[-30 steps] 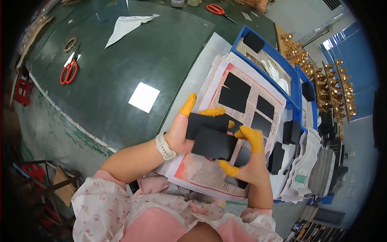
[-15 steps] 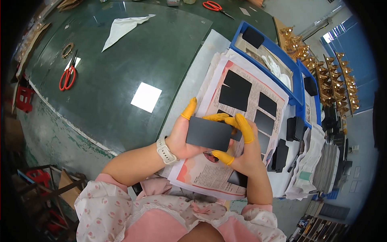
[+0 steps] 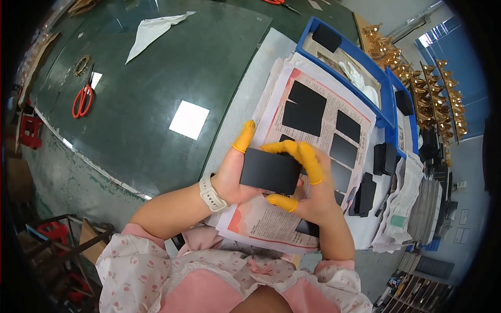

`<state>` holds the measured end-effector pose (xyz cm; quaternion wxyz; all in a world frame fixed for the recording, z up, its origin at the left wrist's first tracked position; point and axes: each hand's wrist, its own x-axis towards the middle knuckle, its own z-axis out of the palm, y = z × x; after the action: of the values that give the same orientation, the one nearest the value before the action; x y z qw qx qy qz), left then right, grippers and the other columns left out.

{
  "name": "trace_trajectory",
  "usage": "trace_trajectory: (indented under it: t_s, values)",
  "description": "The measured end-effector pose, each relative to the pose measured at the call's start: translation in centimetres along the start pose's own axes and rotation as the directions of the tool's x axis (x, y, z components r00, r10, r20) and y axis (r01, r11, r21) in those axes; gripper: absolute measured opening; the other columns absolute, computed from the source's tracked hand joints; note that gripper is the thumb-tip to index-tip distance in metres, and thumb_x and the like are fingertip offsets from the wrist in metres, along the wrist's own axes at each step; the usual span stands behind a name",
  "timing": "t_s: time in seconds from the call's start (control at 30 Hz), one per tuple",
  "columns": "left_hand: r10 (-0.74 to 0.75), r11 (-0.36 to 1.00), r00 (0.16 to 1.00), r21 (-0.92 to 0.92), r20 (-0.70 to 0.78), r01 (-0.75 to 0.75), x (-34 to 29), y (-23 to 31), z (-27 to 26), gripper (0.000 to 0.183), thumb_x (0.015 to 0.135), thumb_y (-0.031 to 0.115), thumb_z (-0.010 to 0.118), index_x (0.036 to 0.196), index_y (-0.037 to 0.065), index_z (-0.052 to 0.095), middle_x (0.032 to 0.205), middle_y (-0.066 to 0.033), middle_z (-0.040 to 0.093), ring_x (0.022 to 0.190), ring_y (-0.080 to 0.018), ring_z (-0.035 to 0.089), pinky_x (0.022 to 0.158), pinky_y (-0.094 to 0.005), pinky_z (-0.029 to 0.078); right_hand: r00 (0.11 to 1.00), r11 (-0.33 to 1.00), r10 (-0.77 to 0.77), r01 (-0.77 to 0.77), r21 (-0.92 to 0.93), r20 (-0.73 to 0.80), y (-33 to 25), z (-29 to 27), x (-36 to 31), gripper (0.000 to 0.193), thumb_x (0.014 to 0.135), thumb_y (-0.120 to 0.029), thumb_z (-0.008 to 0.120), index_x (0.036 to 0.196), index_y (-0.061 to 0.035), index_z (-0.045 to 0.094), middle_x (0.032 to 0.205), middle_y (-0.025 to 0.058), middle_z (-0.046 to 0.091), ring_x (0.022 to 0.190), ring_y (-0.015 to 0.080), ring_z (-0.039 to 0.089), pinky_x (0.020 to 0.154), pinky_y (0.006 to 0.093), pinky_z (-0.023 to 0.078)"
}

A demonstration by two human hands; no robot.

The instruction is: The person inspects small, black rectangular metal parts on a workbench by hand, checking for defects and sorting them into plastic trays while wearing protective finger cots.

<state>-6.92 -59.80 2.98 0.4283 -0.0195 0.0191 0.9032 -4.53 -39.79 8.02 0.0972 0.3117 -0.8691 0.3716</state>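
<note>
A flat black rectangular plate (image 3: 270, 171) lies over my left palm, its broad face turned up. My left hand (image 3: 229, 177) holds it at the left end, with a yellow finger cot on the upright thumb. My right hand (image 3: 319, 195) curls round the right end. Its yellow-covered fingers bend over the top right corner, and its covered thumb sits at the lower edge. Fingers behind the plate are partly hidden. Under both hands, a printed newspaper sheet (image 3: 261, 221) carries several black plates (image 3: 302, 119) in rows.
Blue trays (image 3: 383, 117) with a white glove (image 3: 355, 78) stand far right, near racks of gold-coloured parts (image 3: 443, 99). Stacked black pieces (image 3: 384, 159) lie right of the newspaper. On the green table (image 3: 141, 130) are red-handled scissors (image 3: 82, 100), a white square (image 3: 189, 120) and a white cloth (image 3: 154, 34).
My right fingers have shifted slightly left and curl further over the plate's top right corner. The dark piece behind its right end shows less. The view has tilted slightly.
</note>
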Motion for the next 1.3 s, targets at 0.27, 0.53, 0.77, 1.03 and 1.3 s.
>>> trace_trajectory:
  t_s: [0.27, 0.53, 0.77, 1.03, 1.3]
  values:
    - [0.014, 1.0, 0.993, -0.026, -0.116, -0.018, 0.1, -0.4, 1.4, 0.1, 0.093, 0.084, 0.034, 0.146, 0.0, 0.05, 0.138, -0.0178, 0.06, 0.127, -0.0312, 0.059, 0.111, -0.0455, 0.045, 0.989, 0.989, -0.145, 0.145, -0.014, -0.024, 0.5, -0.1, -0.3, 0.082, 0.073, -0.029, 0.091, 0.142, -0.0065, 0.053, 0.134, 0.0086, 0.063, 0.121, 0.0281, 0.057, 0.101, 0.0437, 0.038]
    - [0.073, 0.993, 0.997, -0.094, -0.025, -0.075, -0.1, 0.9, 0.8, 0.096, 0.098, 0.076, 0.038, 0.148, -0.006, 0.045, 0.144, -0.0261, 0.055, 0.129, -0.0375, 0.057, 0.113, -0.0503, 0.043, 0.953, 0.773, 0.031, 0.168, 0.611, -0.302, 1.1, 0.1, -1.5, 0.101, 0.069, 0.0, 0.091, 0.154, -0.0038, 0.036, 0.137, 0.0201, 0.057, 0.124, 0.0326, 0.061, 0.099, 0.0412, 0.054]
    - [0.114, 0.988, 0.993, -0.105, 0.008, -0.112, -0.5, 1.4, 1.0, 0.098, 0.098, 0.073, 0.041, 0.154, -0.007, 0.036, 0.146, -0.029, 0.053, 0.136, -0.0398, 0.051, 0.119, -0.0519, 0.032, 0.958, 0.402, 0.272, -0.032, 0.915, -0.086, 2.6, -1.0, -1.8, 0.097, 0.066, 0.003, 0.092, 0.147, -0.0031, 0.04, 0.147, 0.0254, 0.052, 0.136, 0.0381, 0.054, 0.114, 0.0529, 0.043]
    - [0.13, 0.984, 0.99, -0.132, 0.058, -0.121, -0.3, 1.4, 1.0, 0.093, 0.098, 0.071, 0.045, 0.148, -0.007, 0.045, 0.143, -0.0259, 0.057, 0.133, -0.0367, 0.054, 0.118, -0.0507, 0.035, 0.953, 0.417, 0.303, -0.127, 0.9, -0.006, 2.7, -0.9, -1.5, 0.09, 0.067, 0.007, 0.09, 0.142, -0.0041, 0.042, 0.15, 0.0238, 0.051, 0.141, 0.0344, 0.049, 0.117, 0.048, 0.04]
    - [0.135, 0.985, 0.991, -0.105, 0.002, -0.134, -0.2, 1.4, 0.9, 0.093, 0.097, 0.071, 0.045, 0.147, -0.007, 0.047, 0.141, -0.0254, 0.059, 0.131, -0.0367, 0.055, 0.117, -0.0513, 0.036, 0.953, 0.437, 0.303, -0.128, 0.89, -0.012, 2.6, -1.1, -1.3, 0.091, 0.066, 0.008, 0.091, 0.142, -0.0048, 0.042, 0.15, 0.0237, 0.051, 0.141, 0.0333, 0.049, 0.117, 0.0469, 0.041]
